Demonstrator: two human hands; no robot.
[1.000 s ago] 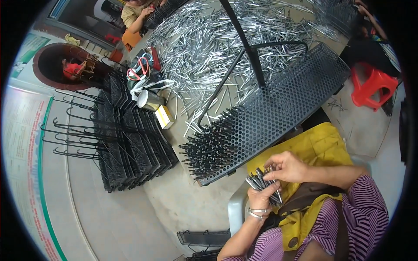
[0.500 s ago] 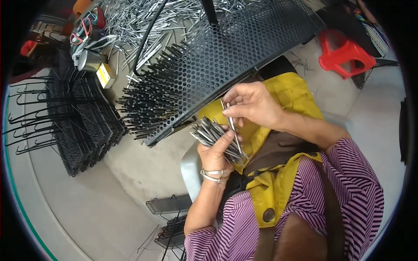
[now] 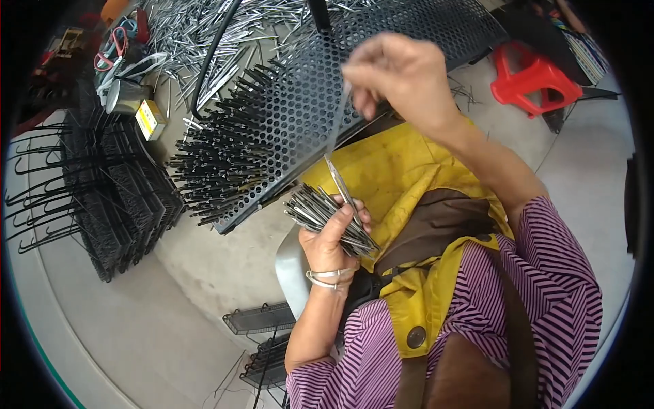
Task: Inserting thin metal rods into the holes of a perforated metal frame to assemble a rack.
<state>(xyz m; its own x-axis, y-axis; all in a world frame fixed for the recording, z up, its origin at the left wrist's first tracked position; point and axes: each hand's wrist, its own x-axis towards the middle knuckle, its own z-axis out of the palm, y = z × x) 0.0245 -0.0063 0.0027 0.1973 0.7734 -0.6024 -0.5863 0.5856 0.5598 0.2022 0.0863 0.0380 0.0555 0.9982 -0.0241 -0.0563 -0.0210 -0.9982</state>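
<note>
My left hand (image 3: 328,242) is wrapped round a bundle of thin grey metal rods (image 3: 320,213), pointing up-left and down-right above my lap. One pale rod with a pointed tip (image 3: 337,178) sticks up out of that grip at a different angle. Over the near edge of the black perforated rack (image 3: 310,116), my right hand (image 3: 402,78) is raised and pinching one slim metal rod (image 3: 336,126), which is smeared by motion. Its lower end hangs just above the pale rod's tip; whether they touch I cannot tell. Many dark rods (image 3: 225,150) stand upright in the rack's left holes.
Loose silver rods (image 3: 197,41) lie heaped behind the rack. To the left are stacked black wire racks with hooks (image 3: 112,198), a tin can (image 3: 126,97), a yellow-white box (image 3: 150,119) and red-handled scissors (image 3: 112,48). A red stool (image 3: 535,78) stands right. A yellow apron (image 3: 409,163) covers my lap.
My right hand has moved up and away from the bundle, carrying a slim rod over the rack's edge. My left hand stays near its place, still gripping the bundle, with a pale rod now jutting upward.
</note>
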